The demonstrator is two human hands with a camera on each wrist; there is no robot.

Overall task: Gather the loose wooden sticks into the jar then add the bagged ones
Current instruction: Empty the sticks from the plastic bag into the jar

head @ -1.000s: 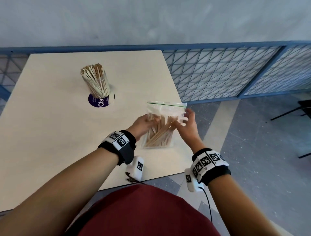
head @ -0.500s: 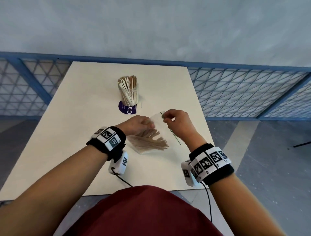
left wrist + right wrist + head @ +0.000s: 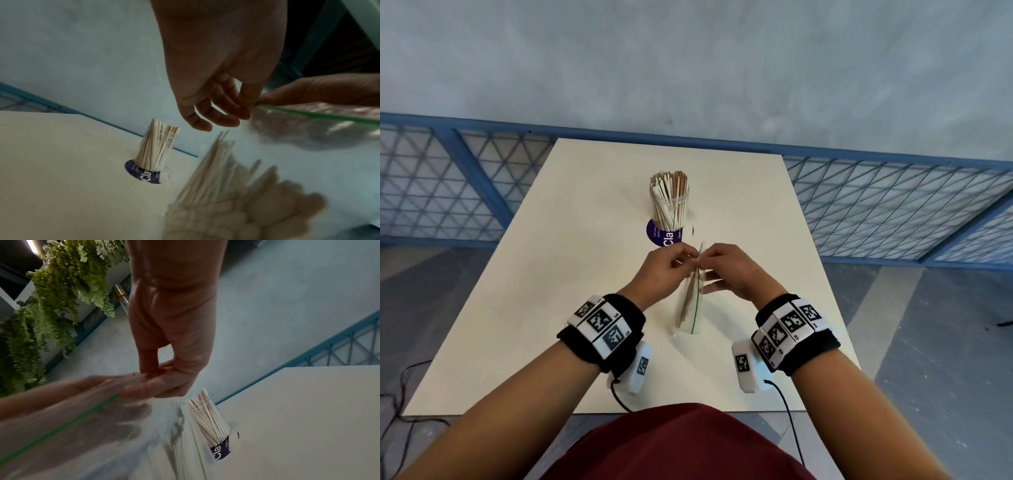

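Table (image 3: 585, 308): held the jar (image 3: 670, 205), full of sticks.
Zip bag (image 3: 690, 308): near side of jar, limp, slippery film; best gripped at green seal.
Hands: left hand (image 3: 661, 274), right hand (image 3: 736, 274) pinched its top.
Bagged sticks (image 3: 216, 186): light, stiff, loose.

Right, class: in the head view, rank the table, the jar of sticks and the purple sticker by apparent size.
1. table
2. jar of sticks
3. purple sticker, partly covered by the jar, so only its visible part is ranked.
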